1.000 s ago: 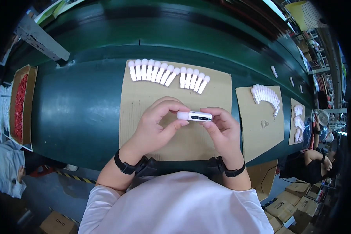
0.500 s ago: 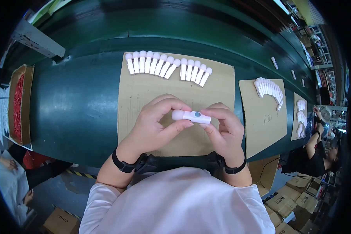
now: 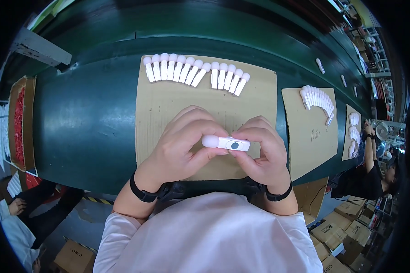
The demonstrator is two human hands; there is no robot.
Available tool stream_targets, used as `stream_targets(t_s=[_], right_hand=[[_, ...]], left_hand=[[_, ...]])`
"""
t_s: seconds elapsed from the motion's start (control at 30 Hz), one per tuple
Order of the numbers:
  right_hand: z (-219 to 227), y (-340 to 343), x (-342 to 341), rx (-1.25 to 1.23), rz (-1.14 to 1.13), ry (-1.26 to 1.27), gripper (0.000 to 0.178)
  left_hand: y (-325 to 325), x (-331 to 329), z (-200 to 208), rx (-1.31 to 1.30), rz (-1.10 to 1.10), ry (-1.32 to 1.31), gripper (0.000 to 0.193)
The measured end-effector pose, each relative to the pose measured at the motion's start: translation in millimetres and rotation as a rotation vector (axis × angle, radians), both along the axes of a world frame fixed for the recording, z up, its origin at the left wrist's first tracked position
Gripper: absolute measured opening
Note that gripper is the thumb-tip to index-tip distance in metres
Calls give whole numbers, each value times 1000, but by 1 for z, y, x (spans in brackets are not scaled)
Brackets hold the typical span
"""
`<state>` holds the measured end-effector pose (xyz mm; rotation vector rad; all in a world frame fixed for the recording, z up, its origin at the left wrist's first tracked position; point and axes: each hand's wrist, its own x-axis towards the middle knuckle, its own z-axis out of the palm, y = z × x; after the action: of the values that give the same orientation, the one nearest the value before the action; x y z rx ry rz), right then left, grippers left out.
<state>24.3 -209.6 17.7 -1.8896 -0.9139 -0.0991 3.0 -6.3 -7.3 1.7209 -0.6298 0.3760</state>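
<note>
A: Hands status?
B: Both on one part. My left hand (image 3: 180,143) pinches the white wand (image 3: 226,143) between thumb and forefinger, near its pale pink round head. My right hand (image 3: 266,150) has the body end the same way. No daylight in either pinch, other fingers curled.
A: Where's the wand?
B: Above the near half of the cardboard sheet (image 3: 168,104), lying crosswise. Head to my left, dark round spot (image 3: 235,145) toward the camera.
A: What's on the sheet?
B: Far edge: group of eight wands (image 3: 171,70) on the left, group of five wands (image 3: 221,79) to their right, small gap between. Heads point away from me.
A: Around it?
B: Right of the sheet: second cardboard (image 3: 314,150) with a curved fan of wands (image 3: 321,101). Well left of it: open box (image 3: 29,125) of red pieces (image 3: 19,127).
</note>
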Motion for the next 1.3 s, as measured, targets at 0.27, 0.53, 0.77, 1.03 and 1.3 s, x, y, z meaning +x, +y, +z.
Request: stream_targets(t_s=[0.27, 0.53, 0.77, 1.03, 1.3], right_hand=[[1, 0, 3, -1, 33, -29, 28], [-2, 4, 1, -9, -2, -124, 31], [-1, 4, 8, 32, -77, 198, 31], [-11, -13, 43, -1, -142, 482, 21], [-50, -45, 107, -329, -416, 486, 19]], left_hand=[[0, -1, -2, 6, -33, 30, 27], [-8, -5, -12, -779, -284, 654, 37], [-10, 1, -14, -857, -330, 803, 51], [-16, 1, -26, -425, -31, 759, 45], [-16, 4, -32, 211, 238, 463, 42]])
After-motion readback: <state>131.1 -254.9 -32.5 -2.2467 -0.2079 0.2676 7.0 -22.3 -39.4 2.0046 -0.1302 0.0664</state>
